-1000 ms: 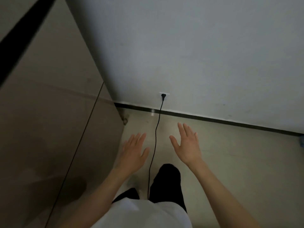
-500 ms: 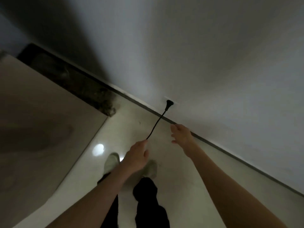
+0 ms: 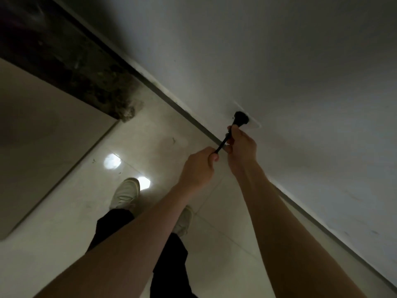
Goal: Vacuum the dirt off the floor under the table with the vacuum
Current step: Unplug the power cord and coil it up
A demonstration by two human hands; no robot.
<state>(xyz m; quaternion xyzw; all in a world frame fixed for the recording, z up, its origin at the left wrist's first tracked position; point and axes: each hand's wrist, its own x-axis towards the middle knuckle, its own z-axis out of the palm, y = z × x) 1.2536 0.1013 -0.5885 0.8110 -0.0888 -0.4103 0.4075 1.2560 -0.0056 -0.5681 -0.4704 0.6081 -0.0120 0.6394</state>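
A black plug sits in a white wall socket low on the grey wall. Its black cord runs down-left from the plug. My right hand grips the cord just below the plug, its fingertips at the plug's base. My left hand holds the same cord a little lower, fingers curled round it. The vacuum itself is out of view.
A beige door or panel stands at the left with a dark, dirty threshold strip behind it. A dark skirting line runs along the wall's foot. My white shoes stand on the pale tiled floor.
Both hands, open above the floor a second ago, have reached to the wall; the left took the cord first, then the right closed on it just below the plug. The view swung closer.
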